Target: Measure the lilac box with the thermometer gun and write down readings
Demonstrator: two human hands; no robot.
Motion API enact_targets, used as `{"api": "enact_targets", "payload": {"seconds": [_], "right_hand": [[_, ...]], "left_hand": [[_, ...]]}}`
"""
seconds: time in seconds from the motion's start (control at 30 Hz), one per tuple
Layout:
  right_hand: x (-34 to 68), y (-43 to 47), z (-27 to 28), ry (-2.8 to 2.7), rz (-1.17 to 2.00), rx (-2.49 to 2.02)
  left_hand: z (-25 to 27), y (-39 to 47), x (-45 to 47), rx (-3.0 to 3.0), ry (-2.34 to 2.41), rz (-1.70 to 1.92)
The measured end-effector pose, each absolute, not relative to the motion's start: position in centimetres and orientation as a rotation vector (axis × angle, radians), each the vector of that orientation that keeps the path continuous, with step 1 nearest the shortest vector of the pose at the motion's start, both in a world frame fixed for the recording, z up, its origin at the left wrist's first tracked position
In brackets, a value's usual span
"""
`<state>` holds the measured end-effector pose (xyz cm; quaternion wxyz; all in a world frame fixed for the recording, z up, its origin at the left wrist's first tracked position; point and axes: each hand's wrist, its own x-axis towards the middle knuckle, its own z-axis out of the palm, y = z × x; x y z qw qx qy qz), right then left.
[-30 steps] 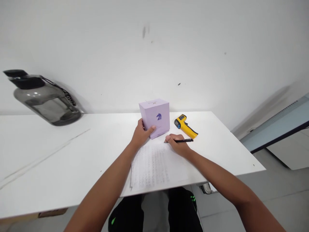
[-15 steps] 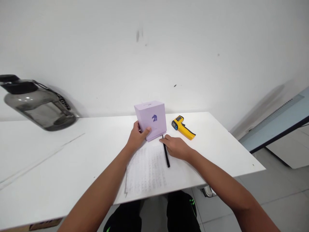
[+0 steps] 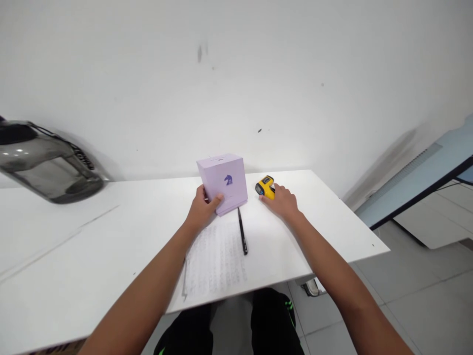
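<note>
- On the white table [image 3: 92, 256], close to the wall [image 3: 266, 84], holding a purple box [image 3: 223, 185] low on its left side with the left hand [image 3: 201, 209].
- Pressing with the left thumb on the front of the box, and curling the other fingers around its left side, open just enough for that corner; hard to see the fingertips.
- On the front of the box, showing up clearly: a dark blue horse head [image 3: 228, 180].
- Just right of the box, apart from it: a yellow tool [image 3: 266, 187] shaped like a toy gun.
- Over its handle: the right hand [image 3: 284, 199], fingers bent around it, thumb on the near side; hard to tell how tight.
- Between both hands, lying down: a black pen [image 3: 242, 231], top end very near the bottom of the box.
- Left of the pen: paper [image 3: 216, 261] full of small, blurry writing, close to the front edge.
- Far left, by the wall: a big grey bottle [image 3: 55, 170] with a black lid, partly cut off.
- Under the front edge: dark trousers [image 3: 275, 320] with green marks.
</note>
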<state>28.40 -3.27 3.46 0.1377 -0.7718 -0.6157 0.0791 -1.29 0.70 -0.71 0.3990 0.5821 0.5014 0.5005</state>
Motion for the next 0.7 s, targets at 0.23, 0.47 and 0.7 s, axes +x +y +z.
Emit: {"api": "enact_targets", "payload": {"seconds": [0.23,0.47,0.7], "right_hand": [[28.7,-3.2,3.4,-1.540,0.451,-2.181],[27.5,-4.5,2.9,-1.263,0.590,-1.505],[23.7,-7.6,1.7,-1.493,0.999,-1.021]], "left_hand": [[-1.0,0.9,-1.3,1.471,1.263,1.249],[-0.9,0.7,-1.2,1.461,1.263,1.240],[-0.9,0.7,-1.0,1.493,1.300,1.252]]}}
